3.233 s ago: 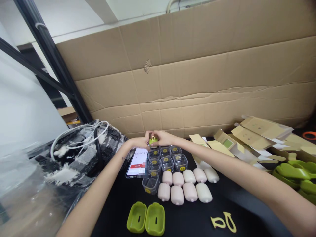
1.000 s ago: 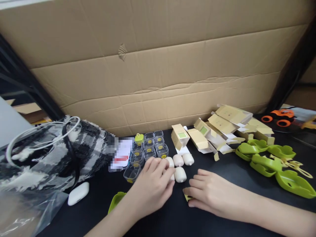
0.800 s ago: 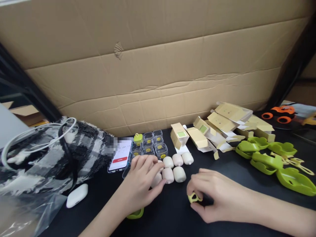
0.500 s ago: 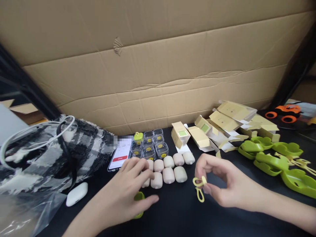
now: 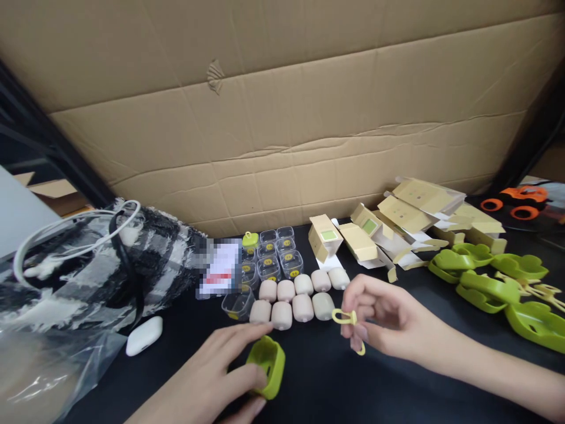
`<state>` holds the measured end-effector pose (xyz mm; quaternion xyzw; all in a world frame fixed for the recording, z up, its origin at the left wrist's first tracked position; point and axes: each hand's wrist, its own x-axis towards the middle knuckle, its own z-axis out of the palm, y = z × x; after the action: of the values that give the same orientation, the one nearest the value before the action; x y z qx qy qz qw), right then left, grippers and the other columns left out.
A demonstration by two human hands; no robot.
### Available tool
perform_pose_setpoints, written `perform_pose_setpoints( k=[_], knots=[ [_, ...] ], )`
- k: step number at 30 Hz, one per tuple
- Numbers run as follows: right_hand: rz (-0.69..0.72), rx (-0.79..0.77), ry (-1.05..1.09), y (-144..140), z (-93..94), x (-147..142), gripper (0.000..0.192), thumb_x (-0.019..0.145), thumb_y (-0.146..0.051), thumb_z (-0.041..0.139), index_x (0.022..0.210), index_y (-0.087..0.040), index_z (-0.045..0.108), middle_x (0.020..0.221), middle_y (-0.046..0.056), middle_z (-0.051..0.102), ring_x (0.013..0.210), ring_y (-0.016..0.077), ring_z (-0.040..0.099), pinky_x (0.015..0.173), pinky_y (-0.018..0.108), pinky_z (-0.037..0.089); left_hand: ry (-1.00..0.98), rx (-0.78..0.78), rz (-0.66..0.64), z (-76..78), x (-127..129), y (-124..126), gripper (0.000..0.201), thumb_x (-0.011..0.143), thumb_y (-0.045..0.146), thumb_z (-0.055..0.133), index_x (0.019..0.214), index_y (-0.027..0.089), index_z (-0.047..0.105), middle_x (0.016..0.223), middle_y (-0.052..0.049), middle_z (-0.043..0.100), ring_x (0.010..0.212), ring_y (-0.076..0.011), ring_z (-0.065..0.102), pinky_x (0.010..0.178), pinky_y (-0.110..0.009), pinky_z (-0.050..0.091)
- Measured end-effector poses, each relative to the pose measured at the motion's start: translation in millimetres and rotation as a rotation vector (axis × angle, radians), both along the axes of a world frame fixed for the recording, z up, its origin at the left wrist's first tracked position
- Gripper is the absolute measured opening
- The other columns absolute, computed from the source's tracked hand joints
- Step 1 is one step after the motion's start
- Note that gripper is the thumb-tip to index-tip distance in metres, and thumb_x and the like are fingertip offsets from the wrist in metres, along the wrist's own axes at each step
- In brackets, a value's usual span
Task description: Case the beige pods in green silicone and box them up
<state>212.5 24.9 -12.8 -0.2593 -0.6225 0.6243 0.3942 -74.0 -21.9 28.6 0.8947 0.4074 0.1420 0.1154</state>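
At lower centre the left hand (image 5: pixel 212 383) grips a green case half (image 5: pixel 267 365) while the right hand (image 5: pixel 388 321) pinches a yellow strap (image 5: pixel 348 323) beside it, not yet joined, with one finished capped box (image 5: pixel 249 242) standing mid-frame among open clear boxes (image 5: pixel 273 259)

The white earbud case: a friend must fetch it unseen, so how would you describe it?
Start at the black-and-white plaid bag on the black table. Just in front of it lies the white earbud case, smooth and alone, apart from the pink pieces.
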Motion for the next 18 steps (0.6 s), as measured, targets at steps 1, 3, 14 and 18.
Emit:
perform_pose_setpoints(
  k=[1,3,14,18],
  knots=[
    [0.016,-0.016,0.043,0.8,-0.6,0.3,0.017,0.083,-0.013,0.063,0.092,-0.020,0.051,0.080,-0.002,0.064,0.068,0.0075,0.062,0.061,0.019,0.046,-0.075,-0.099,-0.013,3.6,7.7,1.1,0.018,0.083,0.015,0.053,0.091,0.029,0.062,0.132,-0.003,0.056,0.116,-0.0218,0.056,0.096,-0.033,0.045],
    [0.018,-0.044,0.089,1.8,1.4,0.4,0.015,0.084,-0.020,0.067,0.091,-0.019,0.053,0.079,-0.003,0.064,0.069,0.0075,0.063,0.062,0.018,0.047,-0.248,-0.364,-0.021,6.8,25.3,6.0,0.019,0.079,0.016,0.063,0.092,0.029,0.058,0.122,-0.001,0.060,0.112,-0.0188,0.058,0.094,-0.029,0.048],
    [-0.271,0.118,-0.050,1.6,13.0,2.7,0.013,0.080,-0.027,0.073,0.089,-0.020,0.066,0.077,-0.001,0.071,0.071,0.0091,0.066,0.065,0.018,0.053,-0.847,-0.756,0.029,-25.5,84.9,30.4,0.043,0.073,0.013,0.072,0.110,0.027,0.055,0.110,-0.001,0.068,0.098,-0.0162,0.064,0.086,-0.028,0.050],
    [-0.389,0.306,-0.221,1.4,8.7,5.1,0.012,0.081,-0.029,0.070,0.089,-0.020,0.069,0.077,0.001,0.071,0.070,0.0131,0.066,0.063,0.023,0.055,-1.109,-0.852,-0.039,-40.6,80.7,26.9,0.048,0.078,0.030,0.072,0.123,0.030,0.057,0.132,-0.004,0.059,0.121,-0.0233,0.054,0.100,-0.035,0.044]
  ],
)
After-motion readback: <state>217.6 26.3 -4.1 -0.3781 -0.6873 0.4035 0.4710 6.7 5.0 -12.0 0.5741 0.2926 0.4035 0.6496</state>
